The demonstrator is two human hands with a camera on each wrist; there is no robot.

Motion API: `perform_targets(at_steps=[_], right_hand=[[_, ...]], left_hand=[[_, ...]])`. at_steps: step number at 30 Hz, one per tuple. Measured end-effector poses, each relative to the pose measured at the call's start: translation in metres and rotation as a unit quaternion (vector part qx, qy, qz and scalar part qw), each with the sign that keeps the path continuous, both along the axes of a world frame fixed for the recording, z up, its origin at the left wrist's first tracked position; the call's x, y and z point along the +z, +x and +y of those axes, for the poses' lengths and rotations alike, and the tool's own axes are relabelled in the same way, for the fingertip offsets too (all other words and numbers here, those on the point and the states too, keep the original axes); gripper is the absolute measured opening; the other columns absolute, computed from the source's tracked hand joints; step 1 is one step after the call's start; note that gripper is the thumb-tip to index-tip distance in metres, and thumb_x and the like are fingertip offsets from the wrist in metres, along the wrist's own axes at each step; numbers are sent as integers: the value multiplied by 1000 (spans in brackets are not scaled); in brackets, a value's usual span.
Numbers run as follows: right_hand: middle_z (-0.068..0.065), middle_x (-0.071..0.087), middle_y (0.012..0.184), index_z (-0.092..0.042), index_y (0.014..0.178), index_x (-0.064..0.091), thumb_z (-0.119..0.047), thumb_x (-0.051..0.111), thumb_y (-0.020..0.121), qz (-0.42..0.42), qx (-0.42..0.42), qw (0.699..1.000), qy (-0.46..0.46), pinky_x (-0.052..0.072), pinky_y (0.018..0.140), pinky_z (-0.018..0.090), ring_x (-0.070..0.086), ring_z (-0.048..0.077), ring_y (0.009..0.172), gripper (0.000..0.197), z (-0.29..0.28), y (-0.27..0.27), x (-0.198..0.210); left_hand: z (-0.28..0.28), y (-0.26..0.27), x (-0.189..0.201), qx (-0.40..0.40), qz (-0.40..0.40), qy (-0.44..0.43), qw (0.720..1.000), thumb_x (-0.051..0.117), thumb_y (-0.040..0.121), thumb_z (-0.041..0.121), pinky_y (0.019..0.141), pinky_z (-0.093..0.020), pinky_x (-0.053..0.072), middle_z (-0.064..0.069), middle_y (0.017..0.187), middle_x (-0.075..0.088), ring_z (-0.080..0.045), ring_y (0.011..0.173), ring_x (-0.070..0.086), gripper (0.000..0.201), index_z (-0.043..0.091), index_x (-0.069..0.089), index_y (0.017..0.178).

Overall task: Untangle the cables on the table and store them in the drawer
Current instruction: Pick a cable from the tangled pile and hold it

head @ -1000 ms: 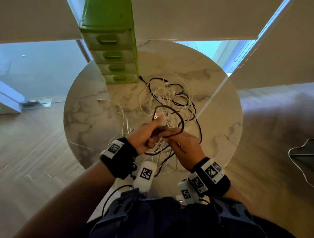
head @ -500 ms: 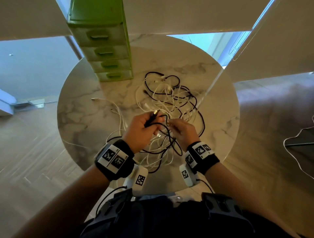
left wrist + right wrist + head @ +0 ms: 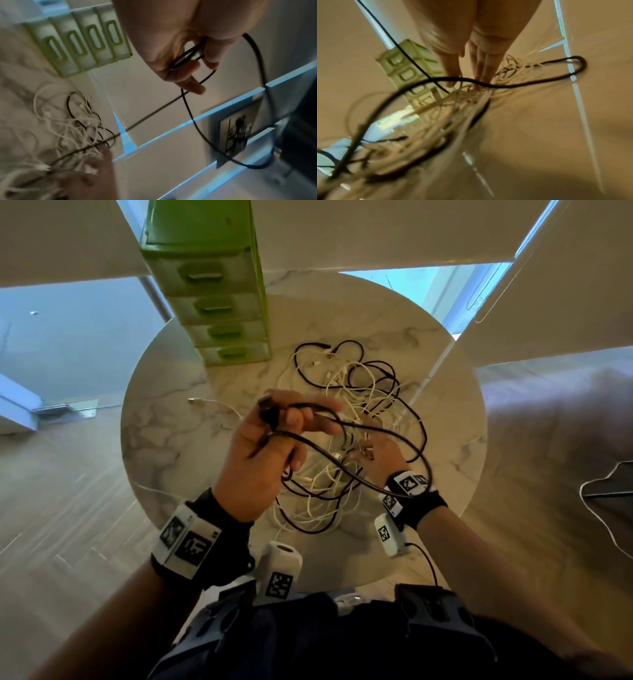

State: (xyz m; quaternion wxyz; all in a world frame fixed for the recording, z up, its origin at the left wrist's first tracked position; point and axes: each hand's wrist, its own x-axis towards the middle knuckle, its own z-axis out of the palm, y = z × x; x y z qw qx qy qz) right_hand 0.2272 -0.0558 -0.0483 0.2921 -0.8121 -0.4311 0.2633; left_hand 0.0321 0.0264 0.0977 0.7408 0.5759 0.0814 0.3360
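Gripping the black cable, left hand hovers above the tangle.

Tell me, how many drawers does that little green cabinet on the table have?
4, stacked one above another in the green cabinet at the table's far edge: top drawer, second drawer, third drawer, bottom drawer. All look closed; none seems hidden.
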Motion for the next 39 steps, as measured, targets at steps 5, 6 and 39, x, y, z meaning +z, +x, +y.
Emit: perform_targets(at_steps=[5, 6, 39], right_hand=[[10, 52, 93, -14, 94, 72, -24, 73, 78, -134, 69, 984, 90, 37, 72, 30, 46, 21, 82, 19, -4, -16, 5], [9, 49, 87, -12, 91, 73, -21, 71, 79, -104, 83, 989, 72, 35, 70, 29, 44, 19, 78, 15, -4, -18, 7], [13, 69, 94, -3, 97, 72, -9, 59, 84, -52, 111, 977, 175, 46, 81, 21, 61, 21, 87, 19, -25, -78, 17]], left_hand=[[-14, 5, -19, 1, 107, 13, 994, 43, 92, 35, 43, -14, 32, -1, 91, 70, -46, 65, 50, 21, 17, 54, 92], [-16, 5, -21, -1, 118, 3, 993, 46, 92, 42, 42, -15, 30, -2, 88, 70, -52, 62, 45, 23, 23, 56, 85], [7, -35, -91, -74, 438, -20, 896, 51, 95, 10, 46, -14, 42, -9, 86, 64, -7, 54, 55, 9, 8, 59, 91]])
